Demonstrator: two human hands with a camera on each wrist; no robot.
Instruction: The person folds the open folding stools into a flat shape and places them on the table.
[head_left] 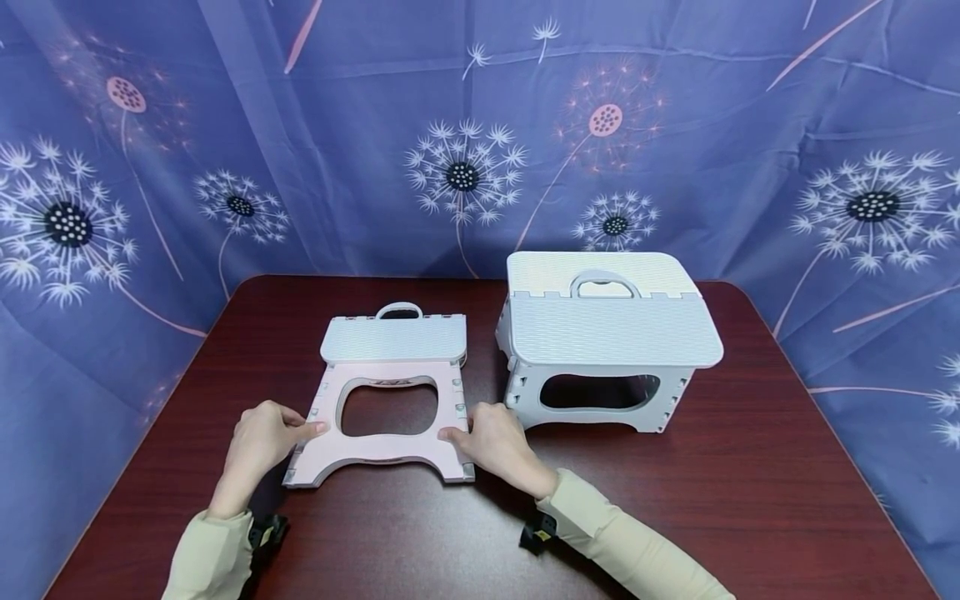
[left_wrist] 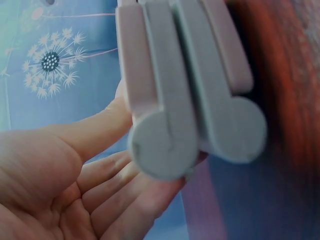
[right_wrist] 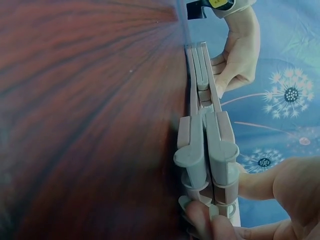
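Observation:
A folding step stool [head_left: 390, 447] lies folded flat on the table, its pink leg panel facing up and its white top with a carry handle [head_left: 399, 307] pointing away from me. My left hand [head_left: 262, 442] pinches its left edge near the feet, thumb over the panel. In the left wrist view the fingers [left_wrist: 145, 200] reach under the grey rounded leg ends. On the opposite edge my right hand [head_left: 495, 446] grips with the thumb on top. From the right wrist, the fingertips [right_wrist: 197, 215] curl around the stacked, hinged side of the stool.
A second, larger white-topped stool [head_left: 611, 329] stands unfolded at the back right, close beyond my right hand. Both rest on a dark red-brown wooden table [head_left: 712, 517]. A blue curtain [head_left: 360, 150] with a dandelion print hangs behind and along the sides.

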